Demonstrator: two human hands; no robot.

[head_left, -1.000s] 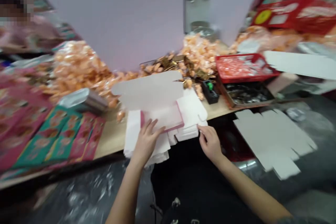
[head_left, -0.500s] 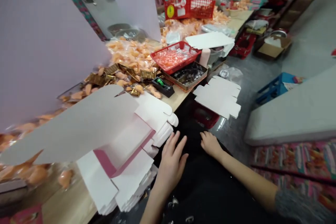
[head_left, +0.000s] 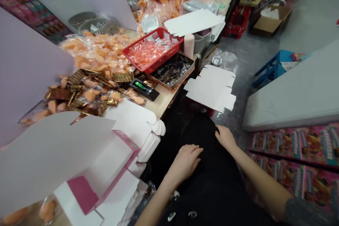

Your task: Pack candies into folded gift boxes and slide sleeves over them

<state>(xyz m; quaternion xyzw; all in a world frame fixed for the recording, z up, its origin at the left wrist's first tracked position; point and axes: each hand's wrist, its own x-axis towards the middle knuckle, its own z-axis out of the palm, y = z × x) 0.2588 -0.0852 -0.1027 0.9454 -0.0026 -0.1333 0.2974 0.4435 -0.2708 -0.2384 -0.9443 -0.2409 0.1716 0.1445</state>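
My left hand (head_left: 186, 161) rests on the black cloth (head_left: 209, 190) over my lap, holding nothing, its fingers loosely stretched. To its right, my right hand (head_left: 225, 138) lies at the side of my leg, fingers lying over the cloth and partly hidden, with nothing seen in it. Left of my hands, an open white and pink carton (head_left: 111, 169) sits on a stack of flat white cartons (head_left: 152, 144) at the table's edge. Its large lid flap (head_left: 53, 152) stands raised to the left. Neither hand touches the carton.
A black tape dispenser (head_left: 144, 89), a metal tray (head_left: 173, 72) and a red basket of small packets (head_left: 153, 49) stand farther up the table. Gold sachets (head_left: 76, 81) and wrapped orange pieces (head_left: 97, 51) are heaped left. Flat cartons (head_left: 212, 88) lie beyond my knees; printed boxes (head_left: 299, 144) are at right.
My left hand has moved right and down from beside the carton stack onto my lap. My right hand has shifted slightly right and up. The view has tilted down and turned right.
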